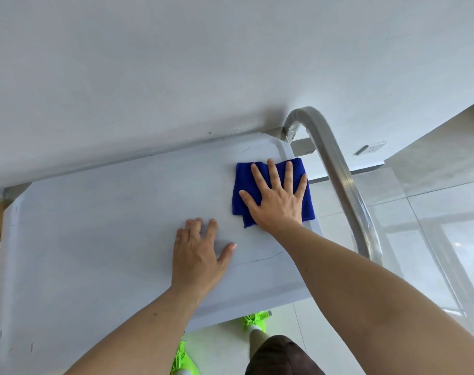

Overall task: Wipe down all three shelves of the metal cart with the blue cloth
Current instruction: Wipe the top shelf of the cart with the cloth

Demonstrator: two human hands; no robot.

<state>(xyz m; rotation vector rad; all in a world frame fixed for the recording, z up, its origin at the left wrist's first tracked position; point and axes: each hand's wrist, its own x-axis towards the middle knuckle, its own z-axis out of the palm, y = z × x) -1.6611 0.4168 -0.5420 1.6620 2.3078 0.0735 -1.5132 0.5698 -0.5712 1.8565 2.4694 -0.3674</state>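
Observation:
The metal cart's top shelf (95, 239) fills the middle of the view, pale grey under a protective film. A folded blue cloth (244, 190) lies near the shelf's far right corner. My right hand (277, 196) presses flat on the cloth with fingers spread and straight. My left hand (198, 253) rests flat on the bare shelf just left of and nearer than the cloth, its fingertips slightly bent. The two lower shelves are hidden beneath the top one.
The cart's curved metal handle (335, 169) arches along the right end of the shelf. A white wall (176, 63) stands directly behind the cart. Glossy floor tiles (433, 212) lie to the right. My green shoes (254, 319) show below the near edge.

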